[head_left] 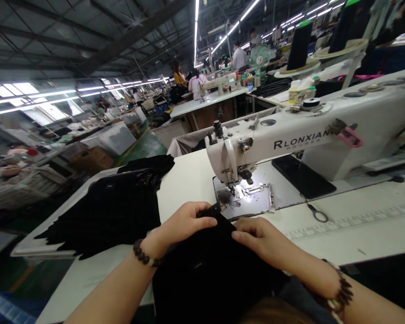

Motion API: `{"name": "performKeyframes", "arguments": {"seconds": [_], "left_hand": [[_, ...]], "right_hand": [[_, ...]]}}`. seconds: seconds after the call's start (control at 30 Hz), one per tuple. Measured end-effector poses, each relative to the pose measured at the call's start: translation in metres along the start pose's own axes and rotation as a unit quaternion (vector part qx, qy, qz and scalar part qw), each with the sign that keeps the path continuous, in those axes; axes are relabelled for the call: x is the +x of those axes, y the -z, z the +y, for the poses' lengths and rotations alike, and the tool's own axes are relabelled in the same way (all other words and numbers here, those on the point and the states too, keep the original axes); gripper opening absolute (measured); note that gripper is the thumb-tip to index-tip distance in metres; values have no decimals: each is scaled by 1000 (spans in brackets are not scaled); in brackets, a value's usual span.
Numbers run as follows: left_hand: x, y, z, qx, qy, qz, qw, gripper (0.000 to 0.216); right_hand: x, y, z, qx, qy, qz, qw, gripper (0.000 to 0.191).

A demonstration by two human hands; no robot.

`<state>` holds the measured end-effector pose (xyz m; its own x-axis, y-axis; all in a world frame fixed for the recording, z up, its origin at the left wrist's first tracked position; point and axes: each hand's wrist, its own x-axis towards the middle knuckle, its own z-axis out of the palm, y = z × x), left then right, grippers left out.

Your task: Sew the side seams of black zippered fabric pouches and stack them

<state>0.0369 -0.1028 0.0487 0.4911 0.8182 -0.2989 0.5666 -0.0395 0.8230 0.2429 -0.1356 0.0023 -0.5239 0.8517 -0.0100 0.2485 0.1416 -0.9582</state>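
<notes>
A black piece of fabric hangs from both my hands over the table's front edge. My left hand pinches its upper edge between thumb and fingers, close to a small dark tab at the corner. To the right, my right hand grips the same edge, thumb on top and fingers curled under. Just beyond the fabric stands a white sewing machine; its needle and presser foot are above the metal plate, apart from the cloth.
A stack of black fabric pieces lies on the left. On the right are a black phone, a dark-handled tool and a printed ruler strip. Pink-handled snips rest against the machine arm. Thread cones stand behind.
</notes>
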Motion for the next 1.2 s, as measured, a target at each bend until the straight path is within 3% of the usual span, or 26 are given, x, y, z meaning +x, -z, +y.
{"name": "performKeyframes", "arguments": {"seconds": [0.2,0.43,0.7,1.03,1.2], "left_hand": [[-1,2,0,-93,23,-16,995,35],[-1,-2,4,-83,45,19,995,32],[-2,-5,7,-73,56,39,995,28],[-2,-1,6,-80,35,17,996,39],[-2,0,5,-85,35,13,996,39]], "right_hand": [[-6,1,1,-12,-8,40,999,30],[-7,-4,-4,-35,32,65,997,31],[-7,-2,-1,-8,19,71,997,31],[-8,-7,-1,-18,26,85,996,31],[-7,-3,-14,-65,24,103,992,6]]}}
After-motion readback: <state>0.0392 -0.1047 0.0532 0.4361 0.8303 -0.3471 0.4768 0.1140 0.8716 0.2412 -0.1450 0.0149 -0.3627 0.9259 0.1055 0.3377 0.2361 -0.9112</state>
